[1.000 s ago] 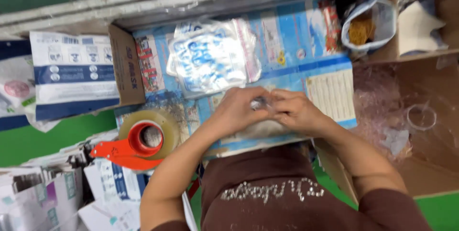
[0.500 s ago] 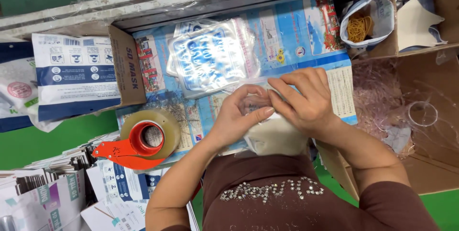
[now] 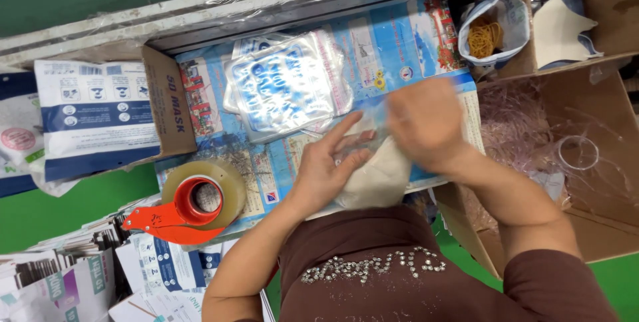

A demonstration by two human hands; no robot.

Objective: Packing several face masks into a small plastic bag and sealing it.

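While the big cardboard box (image 3: 586,162) of clear wrappers sits at three o'clock, the desk (image 3: 399,42) under its blue printed sheet carries the work at centre. At eleven o'clock lies a stack of clear printed bags (image 3: 283,85); at eight o'clock a tape dispenser (image 3: 193,205) with a red handle. Near the middle, the left hand (image 3: 326,172) pinches the mouth of a clear bag (image 3: 363,139) holding a pale mask (image 3: 373,179), fingers clenched on the film. Blurred, the right hand (image 3: 426,122) lies over the bag's top edge; its grip cannot be told. To do this well, I judge, keep the film taut and the mask flat. Rubber bands (image 3: 484,37) sit in a small bag at one o'clock.
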